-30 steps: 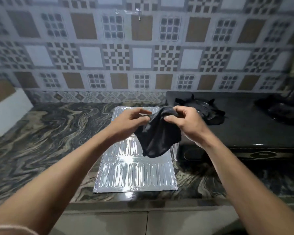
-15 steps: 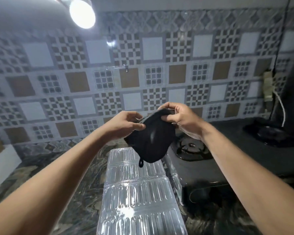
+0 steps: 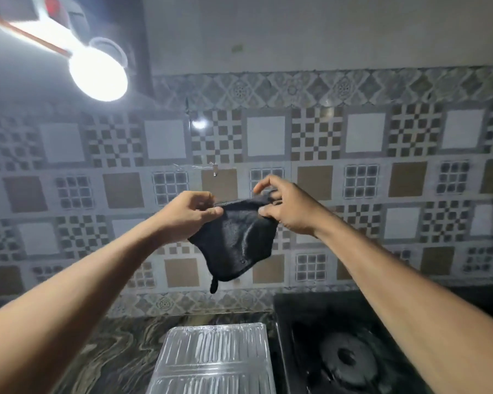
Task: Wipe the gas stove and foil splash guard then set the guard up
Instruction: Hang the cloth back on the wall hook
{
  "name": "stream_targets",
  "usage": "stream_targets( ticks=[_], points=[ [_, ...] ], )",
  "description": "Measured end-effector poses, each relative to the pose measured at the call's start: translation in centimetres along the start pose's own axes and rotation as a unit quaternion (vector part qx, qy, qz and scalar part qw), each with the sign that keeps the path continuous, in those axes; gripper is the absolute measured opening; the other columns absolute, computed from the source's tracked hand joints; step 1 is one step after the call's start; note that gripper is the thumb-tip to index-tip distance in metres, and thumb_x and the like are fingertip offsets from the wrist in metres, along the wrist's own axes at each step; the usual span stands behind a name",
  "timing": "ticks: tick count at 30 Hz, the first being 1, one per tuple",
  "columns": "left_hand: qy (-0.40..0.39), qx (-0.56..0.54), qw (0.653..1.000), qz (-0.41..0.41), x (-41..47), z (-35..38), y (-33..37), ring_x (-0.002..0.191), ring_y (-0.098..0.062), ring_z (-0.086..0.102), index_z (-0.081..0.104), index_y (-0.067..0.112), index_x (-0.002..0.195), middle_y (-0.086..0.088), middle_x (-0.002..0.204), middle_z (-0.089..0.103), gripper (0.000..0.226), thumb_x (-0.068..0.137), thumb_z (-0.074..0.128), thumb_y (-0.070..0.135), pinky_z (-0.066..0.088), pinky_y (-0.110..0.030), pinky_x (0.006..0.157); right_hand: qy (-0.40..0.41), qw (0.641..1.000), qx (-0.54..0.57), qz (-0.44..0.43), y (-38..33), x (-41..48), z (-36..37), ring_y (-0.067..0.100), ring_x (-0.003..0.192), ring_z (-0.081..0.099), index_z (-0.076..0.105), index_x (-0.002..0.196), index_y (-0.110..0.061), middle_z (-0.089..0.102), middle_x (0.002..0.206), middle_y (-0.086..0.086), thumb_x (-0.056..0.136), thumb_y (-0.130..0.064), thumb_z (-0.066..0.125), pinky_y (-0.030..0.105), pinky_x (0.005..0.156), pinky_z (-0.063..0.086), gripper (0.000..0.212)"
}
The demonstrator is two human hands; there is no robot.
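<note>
A dark cloth (image 3: pixel 235 237) hangs in the air in front of the tiled wall, held by its top edge. My left hand (image 3: pixel 190 213) pinches its left corner and my right hand (image 3: pixel 286 207) pinches its right corner, thumb and fingers closed on the fabric. A small loop dangles from the cloth's lowest point. Below, the silver ribbed foil splash guard (image 3: pixel 214 359) lies flat on the marbled counter. The black gas stove (image 3: pixel 325 336) sits to its right, with one burner (image 3: pixel 346 358) showing beside my right forearm.
A small wall hook (image 3: pixel 214 169) is fixed to the patterned tile wall (image 3: pixel 367 172) just above my hands. A bright lamp (image 3: pixel 97 73) glares at the upper left. The marbled counter (image 3: pixel 120 345) stretches left of the guard.
Both hands have lifted the cloth higher, up toward the wall hook, and spread its top edge wider. The view has tilted upward, so less counter and more wall show.
</note>
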State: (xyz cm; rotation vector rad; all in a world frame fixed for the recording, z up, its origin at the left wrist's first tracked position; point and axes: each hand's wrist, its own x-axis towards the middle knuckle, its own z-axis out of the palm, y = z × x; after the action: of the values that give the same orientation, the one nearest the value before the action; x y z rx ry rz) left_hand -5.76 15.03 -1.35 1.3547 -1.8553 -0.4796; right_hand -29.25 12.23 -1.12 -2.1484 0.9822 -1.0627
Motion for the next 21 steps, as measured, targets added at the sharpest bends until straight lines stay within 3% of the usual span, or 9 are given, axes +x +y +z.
stream_targets(
  ticks=[2, 5, 8, 9, 11, 15, 17, 19, 21],
  points=[
    [0.004, -0.010, 1.000, -0.001, 2.4, -0.8, -0.8, 0.076, -0.016, 0.067, 0.061, 0.017, 0.096, 0.001, 0.089, 0.074, 0.006, 0.093, 0.066, 0.020, 0.055, -0.032, 0.060, -0.010, 0.997, -0.070, -0.040, 1.2, 2.7, 0.0, 0.030, 0.088, 0.065, 0.059, 0.103, -0.040, 0.067, 0.102, 0.007, 0.089, -0.002, 0.057, 0.045, 0.077, 0.055, 0.040],
    [0.024, 0.007, 0.999, 0.020, 5.7, -1.9, -1.9, 0.079, -0.014, 0.067, 0.056, 0.021, 0.097, -0.001, 0.095, 0.071, 0.019, 0.091, 0.067, 0.007, 0.055, -0.029, 0.061, -0.048, 0.991, -0.104, -0.074, 2.9, 6.8, 0.1, 0.017, 0.099, 0.065, 0.072, 0.102, -0.038, 0.069, 0.112, -0.007, 0.091, 0.003, 0.047, 0.038, 0.088, 0.052, 0.049],
    [0.074, 0.092, 0.991, 0.065, 8.7, -2.6, -3.2, 0.074, -0.009, 0.061, 0.063, 0.023, 0.092, 0.005, 0.092, 0.067, 0.017, 0.090, 0.067, 0.006, 0.048, -0.019, 0.061, -0.053, 0.988, -0.125, -0.079, 4.6, 10.7, 0.3, 0.002, 0.070, 0.066, 0.075, 0.107, -0.033, 0.069, 0.100, -0.011, 0.095, -0.001, 0.045, 0.023, 0.063, 0.052, 0.046],
    [0.088, 0.124, 0.985, 0.077, 9.7, -2.8, -3.6, 0.077, -0.007, 0.062, 0.068, 0.024, 0.091, 0.008, 0.093, 0.068, 0.017, 0.090, 0.068, 0.008, 0.046, -0.019, 0.064, -0.046, 0.987, -0.126, -0.088, 5.1, 12.0, 0.4, 0.003, 0.071, 0.067, 0.074, 0.109, -0.033, 0.070, 0.096, -0.009, 0.096, -0.004, 0.046, 0.024, 0.063, 0.054, 0.043],
    [0.102, 0.180, 0.974, 0.092, 11.5, -3.1, -4.3, 0.086, -0.001, 0.064, 0.077, 0.027, 0.093, 0.015, 0.095, 0.071, 0.019, 0.089, 0.069, 0.010, 0.048, -0.020, 0.075, -0.029, 0.985, -0.131, -0.106, 6.2, 14.7, 0.7, 0.020, 0.095, 0.069, 0.073, 0.112, -0.034, 0.072, 0.109, -0.004, 0.097, -0.013, 0.051, 0.036, 0.080, 0.056, 0.034],
    [0.075, 0.265, 0.953, 0.130, 14.4, -4.0, -6.2, 0.093, -0.006, 0.064, 0.077, 0.027, 0.110, 0.016, 0.098, 0.068, 0.030, 0.084, 0.075, 0.012, 0.049, -0.018, 0.078, -0.009, 0.981, -0.122, -0.152, 8.3, 18.9, 1.1, 0.012, 0.124, 0.053, 0.064, 0.128, -0.034, 0.062, 0.132, -0.008, 0.096, -0.013, 0.058, 0.023, 0.099, 0.038, 0.038],
    [0.084, 0.297, 0.940, 0.147, 15.8, -4.6, -7.1, 0.093, -0.010, 0.065, 0.076, 0.025, 0.112, 0.011, 0.099, 0.068, 0.034, 0.083, 0.076, 0.009, 0.052, -0.020, 0.078, -0.003, 0.976, -0.125, -0.178, 8.9, 20.6, 1.0, 0.011, 0.119, 0.053, 0.058, 0.133, -0.039, 0.062, 0.126, -0.006, 0.097, -0.011, 0.056, 0.020, 0.097, 0.036, 0.045],
    [0.116, 0.331, 0.920, 0.178, 17.2, -5.2, -7.7, 0.093, -0.013, 0.066, 0.076, 0.024, 0.112, 0.005, 0.102, 0.070, 0.033, 0.084, 0.074, 0.007, 0.056, -0.030, 0.080, -0.002, 0.966, -0.157, -0.206, 9.3, 22.3, 1.0, 0.007, 0.102, 0.051, 0.058, 0.131, -0.041, 0.056, 0.108, -0.007, 0.098, -0.011, 0.054, 0.015, 0.085, 0.036, 0.045],
    [0.143, 0.353, 0.905, 0.192, 18.4, -5.7, -8.1, 0.091, -0.015, 0.066, 0.076, 0.023, 0.114, 0.002, 0.104, 0.068, 0.031, 0.087, 0.071, 0.008, 0.058, -0.035, 0.077, -0.008, 0.953, -0.200, -0.230, 9.4, 23.7, 1.5, 0.008, 0.095, 0.050, 0.060, 0.130, -0.037, 0.053, 0.104, -0.006, 0.098, -0.008, 0.052, 0.013, 0.077, 0.038, 0.044]
  ],
)
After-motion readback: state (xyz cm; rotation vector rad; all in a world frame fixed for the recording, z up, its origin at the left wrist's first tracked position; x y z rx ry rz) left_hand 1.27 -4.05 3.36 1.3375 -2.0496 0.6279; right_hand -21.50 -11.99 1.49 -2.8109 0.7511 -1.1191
